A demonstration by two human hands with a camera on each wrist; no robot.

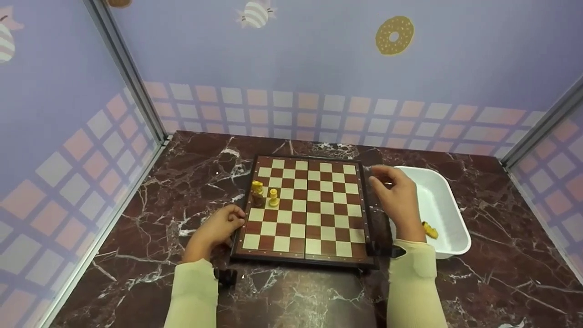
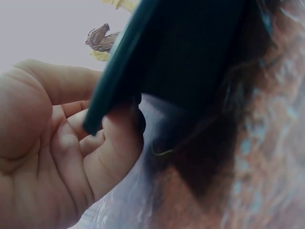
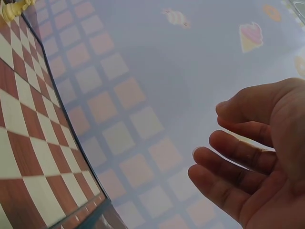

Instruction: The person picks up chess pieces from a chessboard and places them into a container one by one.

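A brown and cream chessboard (image 1: 314, 209) lies on the marble table. My left hand (image 1: 218, 228) grips its left edge, thumb on the upper side and fingers curled beneath the rim (image 2: 114, 67). Near that edge stand a brown knight (image 2: 99, 38) and a yellow piece (image 1: 257, 186), overlapping in the head view. Just right of them is a yellow rook-like piece (image 1: 273, 198). My right hand (image 1: 397, 196) hovers between the board's right edge and a white tray (image 1: 448, 200). Its fingers are loosely bent with nothing between them, as the right wrist view shows.
One yellow piece (image 1: 429, 230) lies in the tray, partly behind my right wrist. Patterned purple walls (image 1: 319, 59) enclose the table at the back and both sides. Dark marble (image 1: 501, 255) surrounds the board and tray.
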